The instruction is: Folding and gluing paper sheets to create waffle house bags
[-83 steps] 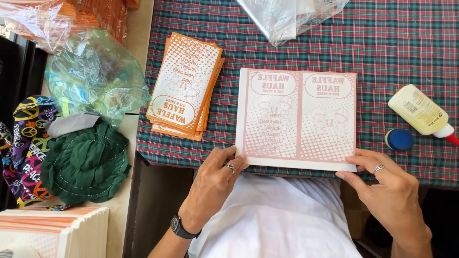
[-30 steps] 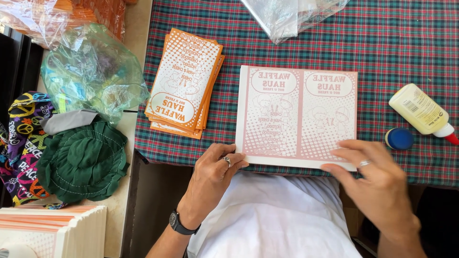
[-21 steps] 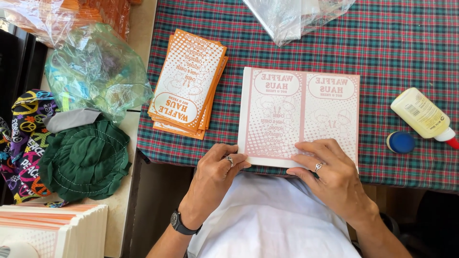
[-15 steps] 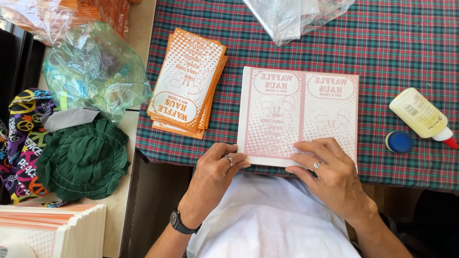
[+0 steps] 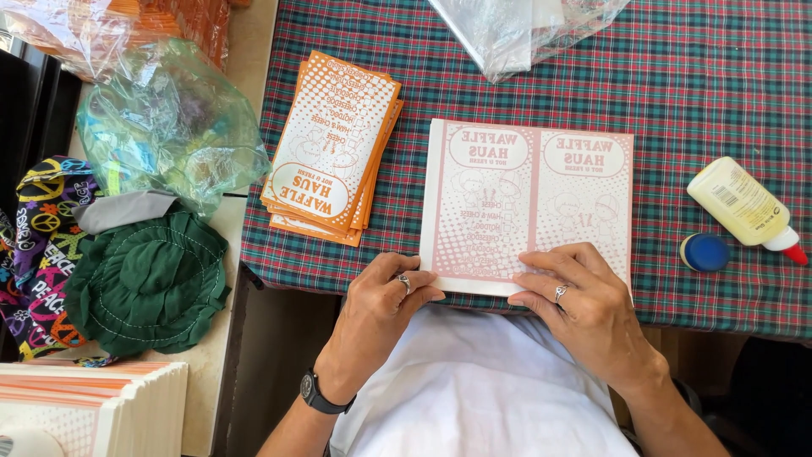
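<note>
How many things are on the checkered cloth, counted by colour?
Pink printed sheet: 1
Orange printed stack: 1
Yellow glue bottle: 1
Blue cap: 1
Clear plastic bag: 1
Total: 5

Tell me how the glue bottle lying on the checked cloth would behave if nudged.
The glue bottle lies on its side, so it would probably roll rather than tip. Its plastic body looks smooth, so perhaps slippery to grip. With the blue cap lying apart beside it, it might leak, though the red nozzle may be shut.
</note>
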